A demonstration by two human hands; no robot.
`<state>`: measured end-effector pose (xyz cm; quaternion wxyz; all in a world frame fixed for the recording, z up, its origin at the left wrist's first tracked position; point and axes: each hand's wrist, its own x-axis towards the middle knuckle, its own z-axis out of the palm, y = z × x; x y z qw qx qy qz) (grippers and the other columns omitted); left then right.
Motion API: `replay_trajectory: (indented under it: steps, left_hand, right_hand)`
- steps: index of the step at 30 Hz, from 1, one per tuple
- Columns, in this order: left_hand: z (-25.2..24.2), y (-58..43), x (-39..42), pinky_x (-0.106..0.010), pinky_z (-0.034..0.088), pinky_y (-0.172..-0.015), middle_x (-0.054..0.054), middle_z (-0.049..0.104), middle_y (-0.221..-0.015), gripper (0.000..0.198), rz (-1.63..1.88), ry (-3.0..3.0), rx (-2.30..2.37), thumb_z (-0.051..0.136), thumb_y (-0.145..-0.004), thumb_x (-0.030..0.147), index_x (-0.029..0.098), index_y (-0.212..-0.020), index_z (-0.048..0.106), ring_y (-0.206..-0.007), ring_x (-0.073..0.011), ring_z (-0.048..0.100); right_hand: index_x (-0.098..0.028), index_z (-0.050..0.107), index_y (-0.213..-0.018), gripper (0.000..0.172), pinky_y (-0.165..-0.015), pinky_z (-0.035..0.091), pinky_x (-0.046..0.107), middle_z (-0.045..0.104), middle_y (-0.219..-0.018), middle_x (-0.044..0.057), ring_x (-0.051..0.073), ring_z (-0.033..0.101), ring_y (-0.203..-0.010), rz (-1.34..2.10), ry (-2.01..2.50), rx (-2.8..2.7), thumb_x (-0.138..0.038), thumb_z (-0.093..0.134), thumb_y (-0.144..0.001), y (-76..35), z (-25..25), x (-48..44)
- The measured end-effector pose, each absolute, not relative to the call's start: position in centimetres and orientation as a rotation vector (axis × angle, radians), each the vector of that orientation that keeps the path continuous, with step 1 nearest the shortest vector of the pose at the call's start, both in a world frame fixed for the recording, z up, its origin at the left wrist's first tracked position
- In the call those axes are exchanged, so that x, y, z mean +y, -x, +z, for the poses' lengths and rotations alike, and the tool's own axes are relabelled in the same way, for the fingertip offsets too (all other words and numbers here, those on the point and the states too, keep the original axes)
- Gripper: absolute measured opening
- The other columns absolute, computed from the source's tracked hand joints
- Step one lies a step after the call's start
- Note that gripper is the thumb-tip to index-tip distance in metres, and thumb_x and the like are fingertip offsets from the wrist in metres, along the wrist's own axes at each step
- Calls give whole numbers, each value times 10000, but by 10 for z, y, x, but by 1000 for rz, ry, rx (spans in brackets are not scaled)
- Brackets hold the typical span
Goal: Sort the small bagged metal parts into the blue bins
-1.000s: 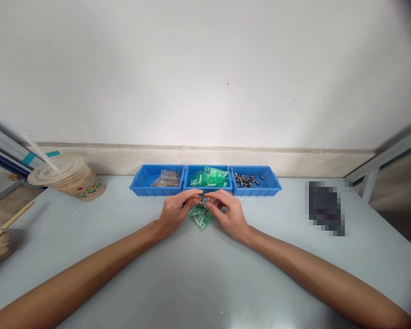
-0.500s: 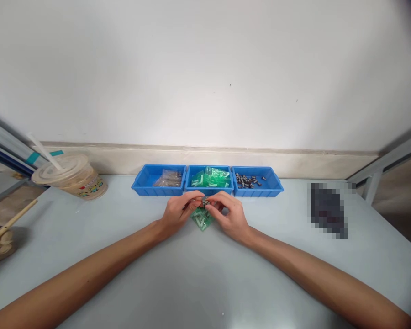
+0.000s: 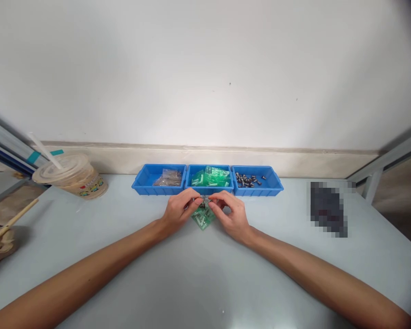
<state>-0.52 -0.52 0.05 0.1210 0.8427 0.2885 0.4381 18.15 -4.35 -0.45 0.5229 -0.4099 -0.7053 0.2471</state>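
Far left: brown object cut off by frame edge, can't identify. Left hand, centre: thumb and forefinger pinched on upper edge of green bag. Bag at frame centre, below middle blue bin; top partly behind fingers, contents too small to sort. Right hand: same pinch, bag's other side. Right: dark item pixelated, unreadable. Tabletop spreads between forearms, lower centre; right edge slants toward lower right.
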Motion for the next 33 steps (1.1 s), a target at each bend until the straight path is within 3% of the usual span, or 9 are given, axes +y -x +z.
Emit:
replay_trajectory:
  steps: [4,12,15,18,20,25,33]
  left_hand:
    - [-1,5,-4,-188,386,-548,6,556,-636,284,1241,-2479,794,453,-966,249,147,-727,566,-570,-83,486]
    - [-4,6,-3,-194,337,-494,36,463,-531,416,1253,-2525,772,385,-994,282,154,-618,510,-483,-67,406]
    - [-2,7,-4,-184,410,-552,6,580,-641,354,1256,-2491,814,366,-1000,283,152,-751,579,-565,-77,514]
    - [-1,6,-4,-172,451,-561,-14,663,-796,167,1332,-2491,808,497,-957,285,165,-966,613,-597,-72,555]
    - [-2,5,-4,-168,468,-550,-24,681,-849,152,1376,-2521,767,565,-923,261,174,-1039,610,-599,-71,568]
    - [-4,3,-2,-197,537,-650,-51,685,-893,120,1449,-2548,665,574,-906,164,173,-1013,628,-774,-114,646]
    - [-4,3,-2,-208,547,-686,-47,681,-871,108,1462,-2517,671,588,-892,135,169,-989,620,-787,-120,646]
  right_hand:
    - [-203,627,-1023,156,-585,453,262,605,-799,33,146,547,-674,570,908,-1776,-263,614,-879,-180,-8,-43]
    - [-192,623,-948,85,-558,441,261,585,-800,39,138,518,-648,536,876,-1804,-234,580,-888,-179,-7,-42]
    - [-187,624,-917,73,-573,442,261,576,-782,34,142,528,-668,584,922,-1733,-240,581,-888,-180,-5,-42]
    - [-187,624,-890,83,-572,440,255,578,-792,31,137,531,-668,644,975,-1663,-246,565,-898,-181,-3,-41]
    - [-187,628,-887,90,-570,440,249,579,-798,30,134,533,-673,672,979,-1650,-247,563,-900,-181,-3,-40]
    - [-187,640,-888,79,-559,433,236,577,-774,23,131,534,-675,670,957,-1670,-240,581,-889,-180,-4,-40]
    - [-194,645,-941,103,-573,446,254,589,-795,27,137,542,-665,679,956,-1669,-261,587,-889,-182,-4,-41]
